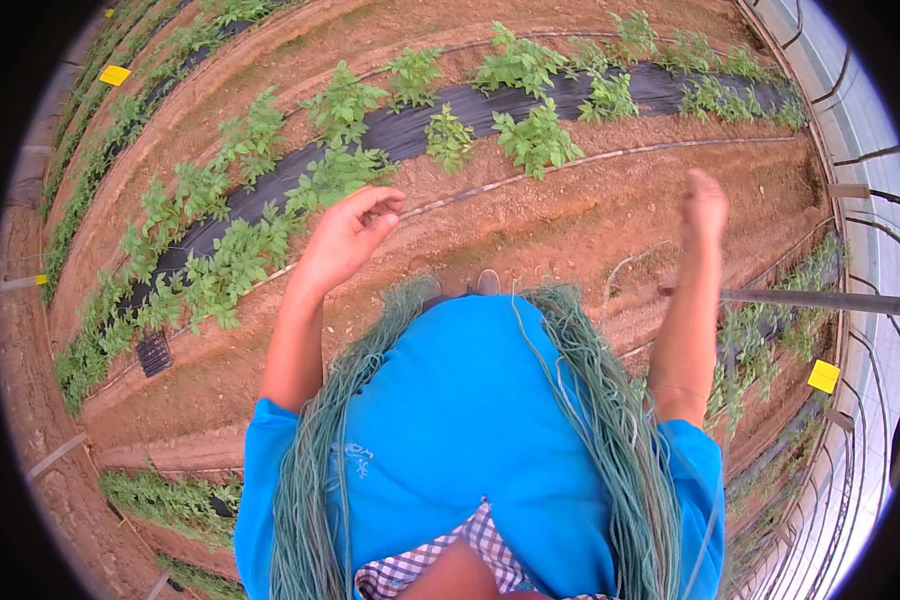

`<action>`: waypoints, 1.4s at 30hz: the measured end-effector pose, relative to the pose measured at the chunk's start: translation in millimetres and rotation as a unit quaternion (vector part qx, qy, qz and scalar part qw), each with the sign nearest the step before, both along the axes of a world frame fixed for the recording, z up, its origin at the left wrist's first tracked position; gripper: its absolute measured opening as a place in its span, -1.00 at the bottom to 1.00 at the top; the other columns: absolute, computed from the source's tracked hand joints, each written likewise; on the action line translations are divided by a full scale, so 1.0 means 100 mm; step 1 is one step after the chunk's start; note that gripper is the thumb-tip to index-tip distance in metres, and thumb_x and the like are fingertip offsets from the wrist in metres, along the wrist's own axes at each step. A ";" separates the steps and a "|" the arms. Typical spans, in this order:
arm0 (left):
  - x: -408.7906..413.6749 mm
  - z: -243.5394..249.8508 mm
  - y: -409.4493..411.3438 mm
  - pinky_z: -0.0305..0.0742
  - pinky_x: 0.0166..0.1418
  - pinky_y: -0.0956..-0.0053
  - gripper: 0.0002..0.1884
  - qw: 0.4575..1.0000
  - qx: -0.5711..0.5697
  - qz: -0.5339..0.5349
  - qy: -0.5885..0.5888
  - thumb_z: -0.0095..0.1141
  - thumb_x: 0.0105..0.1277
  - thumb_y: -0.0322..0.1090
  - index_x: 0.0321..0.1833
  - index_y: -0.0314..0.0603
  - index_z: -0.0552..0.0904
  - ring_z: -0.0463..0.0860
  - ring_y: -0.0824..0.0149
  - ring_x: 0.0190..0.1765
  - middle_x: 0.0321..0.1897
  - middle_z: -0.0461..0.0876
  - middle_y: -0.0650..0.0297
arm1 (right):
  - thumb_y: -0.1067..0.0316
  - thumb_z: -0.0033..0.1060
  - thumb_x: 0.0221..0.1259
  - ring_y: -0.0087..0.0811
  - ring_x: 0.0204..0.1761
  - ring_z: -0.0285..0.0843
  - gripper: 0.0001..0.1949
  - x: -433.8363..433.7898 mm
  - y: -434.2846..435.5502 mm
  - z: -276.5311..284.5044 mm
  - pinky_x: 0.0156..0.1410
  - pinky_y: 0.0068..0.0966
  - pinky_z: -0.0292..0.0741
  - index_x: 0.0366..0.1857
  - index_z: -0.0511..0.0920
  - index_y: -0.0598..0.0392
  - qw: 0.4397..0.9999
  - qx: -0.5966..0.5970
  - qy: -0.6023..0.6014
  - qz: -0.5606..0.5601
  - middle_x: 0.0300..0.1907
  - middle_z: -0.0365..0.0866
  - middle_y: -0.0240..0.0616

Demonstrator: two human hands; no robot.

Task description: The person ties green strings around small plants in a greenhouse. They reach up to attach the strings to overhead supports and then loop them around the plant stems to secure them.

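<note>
My left hand [352,234] is raised at the left, fingers curled with a gap between thumb and forefinger; whether a thin strand lies between them I cannot tell. At the right, my right hand [705,204] is raised over bare soil, seen from its edge, with its fingers hidden or blurred. Bundles of green twine [615,420] hang round my neck and down both sides of my blue shirt [472,405]. Loose strands trail across the shirt's right side. Leafy green plants [536,139] grow along a bed covered with black plastic mulch film [401,135] beyond my hands.
An irrigation hose [487,187] runs along the near side of the bed. A metal pipe [810,300] juts in at the right, behind my forearm. A black plastic tray [154,354] lies at the left. Yellow cards [823,376] stand among further rows. The greenhouse wall [870,247] curves along the right.
</note>
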State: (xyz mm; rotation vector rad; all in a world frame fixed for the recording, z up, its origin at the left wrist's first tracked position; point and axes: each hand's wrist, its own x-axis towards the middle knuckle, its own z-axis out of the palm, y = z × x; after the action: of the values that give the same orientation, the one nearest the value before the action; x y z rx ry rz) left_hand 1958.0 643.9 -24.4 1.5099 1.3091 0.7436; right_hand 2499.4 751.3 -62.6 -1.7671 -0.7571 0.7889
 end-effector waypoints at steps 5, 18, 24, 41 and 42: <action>0.83 0.65 0.00 0.53 0.35 0.25 -0.39 0.961 0.232 -0.136 0.072 0.41 0.23 -0.52 0.39 -0.09 0.61 0.59 0.13 0.31 0.24 0.64 0.13 | 0.14 0.40 0.39 -0.26 -0.08 0.81 -0.68 -1.20 0.11 -1.51 0.10 -0.29 0.65 -0.07 0.77 0.22 0.953 -0.109 -0.147 0.240 -0.12 0.85 -0.08; 0.52 1.16 -0.07 0.52 -0.36 0.47 -0.73 0.953 0.300 -0.028 0.008 0.24 0.35 -0.61 0.05 -0.19 0.79 0.66 0.38 -0.43 -0.43 0.74 0.25 | -0.05 0.15 0.46 0.04 0.27 0.68 -0.61 -0.57 -0.22 -2.09 0.29 -0.02 0.61 0.14 0.70 -0.08 0.799 -0.390 -0.378 0.258 0.20 0.74 -0.04; 0.02 0.31 0.25 0.37 -0.41 0.59 -0.88 0.947 0.060 0.243 -0.201 0.25 0.53 -0.42 0.01 -0.25 0.74 0.57 0.49 -0.47 -0.48 0.60 0.38 | 0.28 0.03 0.42 -0.05 0.07 0.82 -0.69 1.63 -1.03 -2.35 0.12 -0.14 0.73 -0.12 0.82 0.13 0.632 -0.468 -0.554 0.273 -0.01 0.81 0.03; 0.05 -1.42 1.22 0.13 -0.65 0.60 -0.88 0.821 -0.216 0.367 -0.380 0.25 0.54 -0.32 -0.04 -0.15 0.59 0.46 0.46 -0.57 -0.61 0.41 0.40 | 0.21 0.16 0.42 -0.01 0.04 0.82 -0.75 3.50 -2.38 -1.03 0.05 -0.08 0.71 -0.07 0.80 0.01 0.716 -0.482 -0.482 -0.150 -0.01 0.84 -0.04; -0.09 -1.39 1.28 0.13 -0.65 0.61 -0.88 0.810 -0.191 0.390 -0.394 0.25 0.54 -0.32 -0.04 -0.15 0.59 0.43 0.47 -0.58 -0.61 0.40 0.40 | 0.28 0.17 0.38 -0.08 -0.03 0.85 -0.79 3.81 -2.63 -0.98 -0.01 -0.13 0.72 -0.18 0.82 0.02 0.625 -0.535 -0.569 -0.012 -0.09 0.85 -0.10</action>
State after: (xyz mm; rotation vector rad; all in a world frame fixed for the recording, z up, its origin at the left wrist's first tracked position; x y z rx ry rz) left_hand 1949.1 771.4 -163.0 0.1851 1.2607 1.3366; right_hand 2880.0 488.3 -160.7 -3.4605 -1.1335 -0.1907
